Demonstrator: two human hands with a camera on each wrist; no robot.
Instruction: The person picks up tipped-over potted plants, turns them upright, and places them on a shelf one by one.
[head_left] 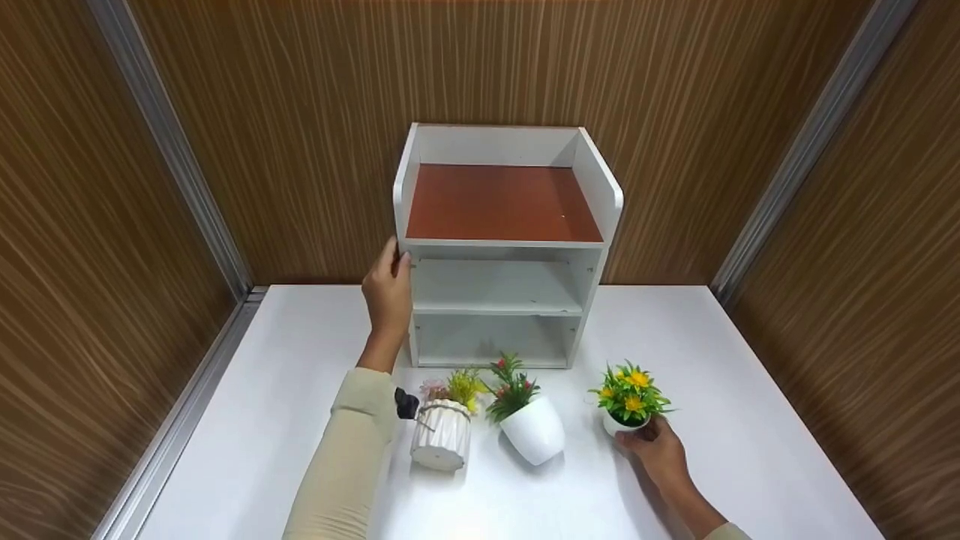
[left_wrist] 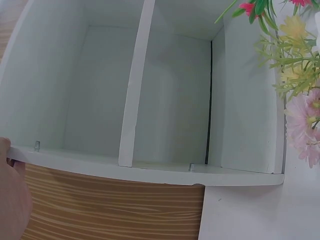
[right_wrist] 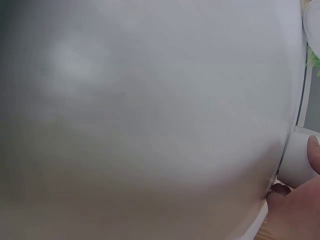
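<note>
A white shelf unit [head_left: 499, 307] with a reddish-brown top panel stands against the back wall. My left hand [head_left: 388, 292] grips its left side panel near the front edge, thumb at the edge and the other fingers partly hidden. In the left wrist view, part of that hand [left_wrist: 14, 195] meets the panel. On the right, my right hand [head_left: 660, 454] holds a small artificial plant with yellow flowers [head_left: 631, 394] by its white pot, which rests on the table. The right wrist view shows the thumb and fingers about the pot [right_wrist: 297, 160].
A ribbed white pot with pink and yellow flowers [head_left: 441, 435] lies tipped on the table [head_left: 750, 420], in front of the shelf. Beside it leans a smooth white pot with red flowers [head_left: 534, 431]. A small black object [head_left: 406, 403] is by the left sleeve. Wood-patterned walls enclose the table.
</note>
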